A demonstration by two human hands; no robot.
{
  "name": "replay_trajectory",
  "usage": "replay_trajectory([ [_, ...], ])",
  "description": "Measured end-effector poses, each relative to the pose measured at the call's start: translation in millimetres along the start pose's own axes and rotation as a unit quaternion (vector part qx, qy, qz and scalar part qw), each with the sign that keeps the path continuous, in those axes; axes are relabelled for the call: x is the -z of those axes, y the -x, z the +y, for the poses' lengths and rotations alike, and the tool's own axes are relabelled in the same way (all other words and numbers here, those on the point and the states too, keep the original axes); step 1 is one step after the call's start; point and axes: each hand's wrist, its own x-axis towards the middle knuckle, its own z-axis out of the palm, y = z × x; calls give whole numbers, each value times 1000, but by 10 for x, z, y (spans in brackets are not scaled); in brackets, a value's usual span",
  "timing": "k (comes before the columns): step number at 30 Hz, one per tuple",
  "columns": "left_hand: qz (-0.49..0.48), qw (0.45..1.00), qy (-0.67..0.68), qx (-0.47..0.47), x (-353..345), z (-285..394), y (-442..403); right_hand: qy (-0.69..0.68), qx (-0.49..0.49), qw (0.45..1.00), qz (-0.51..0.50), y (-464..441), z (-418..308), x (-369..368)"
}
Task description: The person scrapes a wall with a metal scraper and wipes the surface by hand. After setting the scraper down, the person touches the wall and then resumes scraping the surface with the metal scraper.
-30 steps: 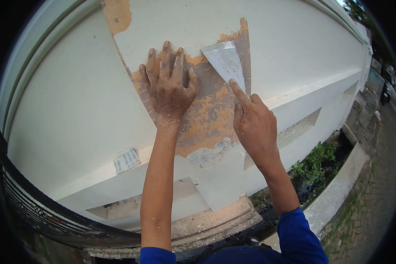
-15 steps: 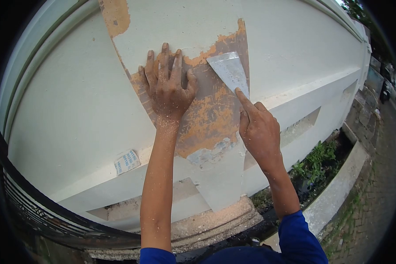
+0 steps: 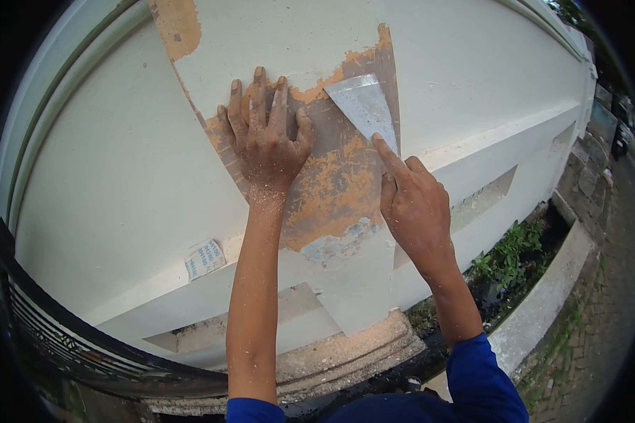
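Note:
My right hand [image 3: 417,204] grips a scraper [image 3: 365,106], its index finger laid along the broad metal blade; the handle is hidden in my palm. The blade's wide edge meets the scraped patch [image 3: 338,180] of the white wall [image 3: 465,70], close to where orange and grey-brown layers border the remaining paint. My left hand [image 3: 269,144] lies flat with fingers spread on the same patch, its fingertips reaching over the paint edge. Pale flakes and dust cling to my left wrist and forearm.
A piece of sandpaper [image 3: 205,260] with blue print on its back rests on the wall's ledge. A black metal railing [image 3: 84,349] curves along the lower left. Below right are green plants [image 3: 511,257] in a ditch beside a paved path [image 3: 606,338].
The scraper blade and my right hand have shifted slightly up and left along the wall. My left hand stays planted on the patch; the whole view has moved a little.

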Motion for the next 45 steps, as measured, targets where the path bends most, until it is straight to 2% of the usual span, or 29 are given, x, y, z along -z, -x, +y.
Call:
replay_trajectory([
  [6,3,1000,-1,1,-5,1,-13,-5,27,998,54,-110,-25,-108],
  [9,1,1000,-6,-1,0,-4,2,24,17,999,-27,-20,40,16],
  [15,-12,1000,10,13,-33,-13,14,38,33,999,-1,-62,14,-6],
  [18,0,1000,-2,1,-19,-18,7,40,4,998,-40,-33,37,37],
  [24,-10,1000,3,9,-18,-10,17,30,33,999,0,-50,43,20],
  [27,-10,1000,5,13,-36,-22,15,37,12,999,-23,-34,42,27],
  [30,-16,1000,6,14,-14,-25,13,17,39,999,22,-76,54,-24],
  [35,-14,1000,4,12,-21,-26,14,3,12,1000,7,0,105,-45],
  [39,-12,1000,4,10,-24,-20,-2,-14,23,998,56,-164,15,-100],
  [45,-4,1000,-3,9,-17,-16,-2,-1,-9,1000,-1,-18,71,-63],
])
